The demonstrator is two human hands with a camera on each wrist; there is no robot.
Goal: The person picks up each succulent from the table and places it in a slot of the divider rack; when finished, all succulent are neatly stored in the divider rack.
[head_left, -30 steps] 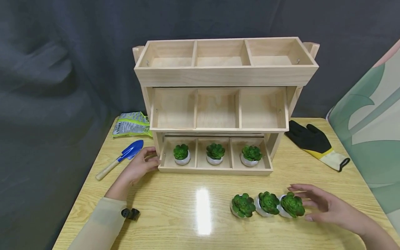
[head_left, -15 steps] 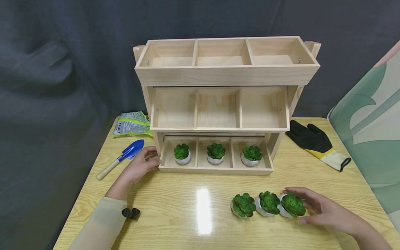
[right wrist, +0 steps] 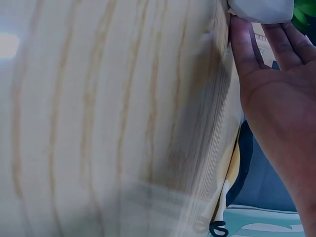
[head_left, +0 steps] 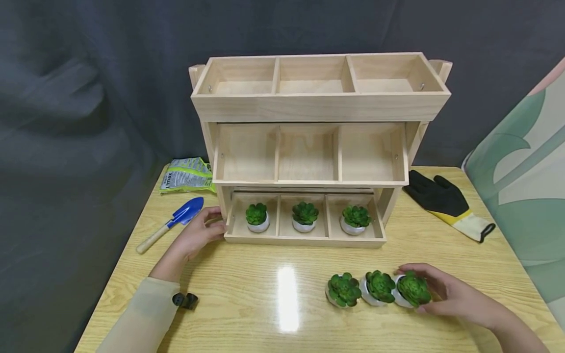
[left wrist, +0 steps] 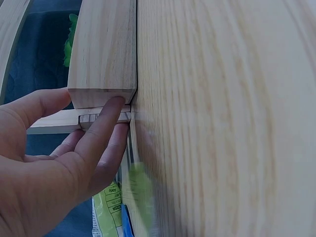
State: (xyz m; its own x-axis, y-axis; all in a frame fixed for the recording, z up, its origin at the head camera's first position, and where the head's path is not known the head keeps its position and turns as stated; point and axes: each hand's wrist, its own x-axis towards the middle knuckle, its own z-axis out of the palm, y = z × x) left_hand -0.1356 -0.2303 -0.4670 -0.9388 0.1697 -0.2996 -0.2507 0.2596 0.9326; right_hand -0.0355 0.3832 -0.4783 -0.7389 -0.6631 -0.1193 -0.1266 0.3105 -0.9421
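right hand curled round rightmost potted succulent, toward right edge of bench; left hand pinching planter stand. probably light, stiff, slick: take by pot, not leaves.

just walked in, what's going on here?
Someone's right hand is around the rightmost plant in a row of three on the table, while the left hand holds the rack at its lower left. Three more plants sit in the bottom tier, one per section.
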